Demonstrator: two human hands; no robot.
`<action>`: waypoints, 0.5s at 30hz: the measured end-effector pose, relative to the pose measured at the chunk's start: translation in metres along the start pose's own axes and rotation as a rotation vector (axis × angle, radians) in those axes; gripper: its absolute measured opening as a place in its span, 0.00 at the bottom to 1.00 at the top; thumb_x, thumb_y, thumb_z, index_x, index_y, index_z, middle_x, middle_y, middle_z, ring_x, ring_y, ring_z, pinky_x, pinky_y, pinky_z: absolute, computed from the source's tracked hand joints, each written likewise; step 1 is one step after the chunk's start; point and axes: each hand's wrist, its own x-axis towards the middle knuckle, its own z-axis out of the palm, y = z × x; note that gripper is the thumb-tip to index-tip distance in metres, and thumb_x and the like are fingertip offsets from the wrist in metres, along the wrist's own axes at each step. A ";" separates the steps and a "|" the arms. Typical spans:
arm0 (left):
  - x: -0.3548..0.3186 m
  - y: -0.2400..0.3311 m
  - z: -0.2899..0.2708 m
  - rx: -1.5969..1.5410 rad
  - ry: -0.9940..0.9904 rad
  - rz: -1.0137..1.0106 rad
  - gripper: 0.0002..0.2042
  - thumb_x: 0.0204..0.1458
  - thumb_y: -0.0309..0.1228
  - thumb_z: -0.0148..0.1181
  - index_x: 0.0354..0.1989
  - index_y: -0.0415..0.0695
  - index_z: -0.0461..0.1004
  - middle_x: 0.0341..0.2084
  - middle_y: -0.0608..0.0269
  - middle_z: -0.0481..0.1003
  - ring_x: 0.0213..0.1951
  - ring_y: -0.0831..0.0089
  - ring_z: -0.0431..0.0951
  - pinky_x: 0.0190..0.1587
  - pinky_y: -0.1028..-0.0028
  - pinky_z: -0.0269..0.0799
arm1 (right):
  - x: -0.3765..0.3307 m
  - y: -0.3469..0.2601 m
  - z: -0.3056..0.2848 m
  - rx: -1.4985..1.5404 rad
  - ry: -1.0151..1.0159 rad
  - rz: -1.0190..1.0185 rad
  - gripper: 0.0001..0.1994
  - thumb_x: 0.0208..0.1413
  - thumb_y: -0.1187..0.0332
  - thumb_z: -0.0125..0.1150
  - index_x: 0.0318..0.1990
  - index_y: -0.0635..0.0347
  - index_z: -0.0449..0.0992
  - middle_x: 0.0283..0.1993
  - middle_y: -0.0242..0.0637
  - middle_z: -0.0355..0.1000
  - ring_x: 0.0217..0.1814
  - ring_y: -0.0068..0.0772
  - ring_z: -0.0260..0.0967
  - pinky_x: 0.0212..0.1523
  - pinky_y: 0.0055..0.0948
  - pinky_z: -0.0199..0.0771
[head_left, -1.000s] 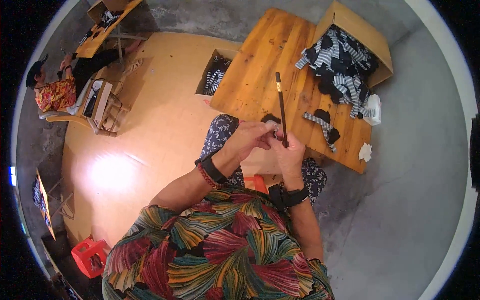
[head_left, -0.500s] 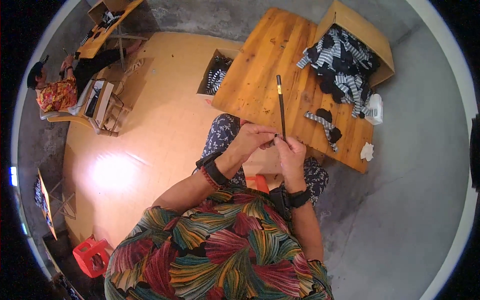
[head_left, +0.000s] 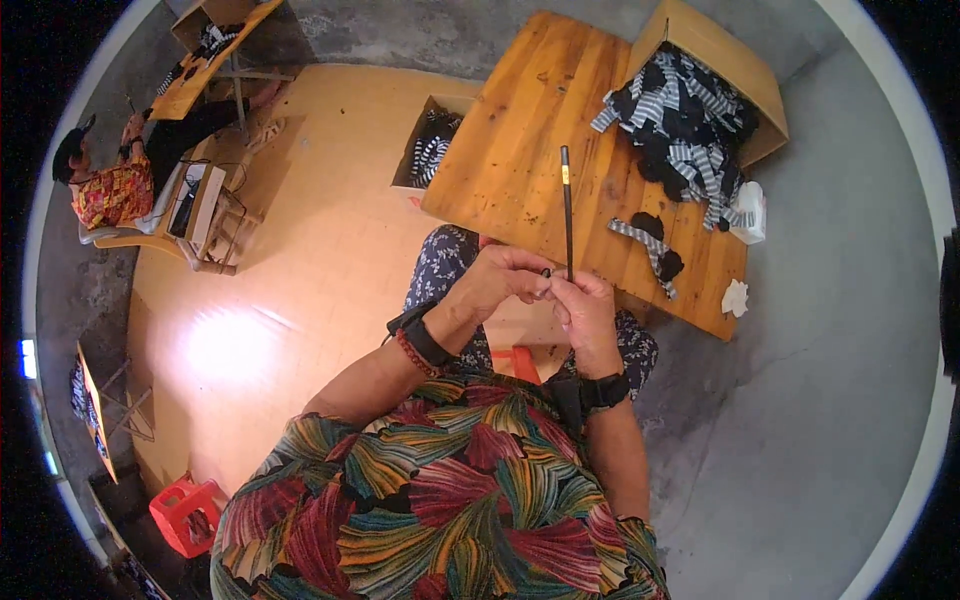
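Note:
My right hand [head_left: 587, 308] is closed around the lower end of a thin black stick [head_left: 568, 215], which points up and away from me and has a gold band near its far tip. Beside it my left hand [head_left: 508, 275] pinches with thumb and fingertips. A small dark bit [head_left: 547, 272] shows at those fingertips, too small to name. The fingers of both hands nearly meet above my lap. On the table, beyond my right hand, lies a grey-and-white striped fabric piece [head_left: 640, 236] with black parts.
A wooden table [head_left: 510, 140] stands ahead. On it a tipped cardboard box [head_left: 765, 95] spills striped and black fabric pieces [head_left: 690, 170]. A white packet [head_left: 750, 212] and crumpled tissue [head_left: 735, 299] lie rightward. Another box [head_left: 402, 172] sits on the floor; a person [head_left: 112, 195] sits far left, near a red stool [head_left: 170, 525].
The stick has swung slightly to the right and stands more upright. My right hand has shifted a little right, and the fingertips have moved slightly.

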 end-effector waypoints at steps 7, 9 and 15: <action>-0.002 -0.006 0.005 -0.209 0.130 -0.032 0.07 0.47 0.25 0.55 0.32 0.34 0.73 0.25 0.59 0.74 0.25 0.72 0.75 0.28 0.76 0.74 | 0.000 0.004 -0.002 -0.012 -0.030 0.001 0.06 0.50 0.69 0.55 0.27 0.61 0.73 0.18 0.20 0.62 0.14 0.08 0.48 0.14 0.12 0.45; -0.002 -0.008 0.006 -0.239 0.156 -0.024 0.06 0.46 0.24 0.55 0.31 0.34 0.73 0.25 0.59 0.74 0.26 0.72 0.75 0.27 0.76 0.74 | -0.002 0.000 0.004 -0.041 0.019 -0.033 0.04 0.48 0.71 0.57 0.26 0.60 0.72 0.19 0.19 0.62 0.17 0.09 0.51 0.16 0.12 0.51; -0.002 -0.015 0.007 -0.349 0.191 -0.057 0.03 0.44 0.22 0.56 0.27 0.36 0.71 0.24 0.60 0.73 0.26 0.71 0.75 0.28 0.73 0.75 | -0.001 0.003 0.006 -0.339 0.058 -0.273 0.04 0.44 0.75 0.61 0.25 0.63 0.71 0.22 0.19 0.63 0.25 0.12 0.59 0.27 0.16 0.63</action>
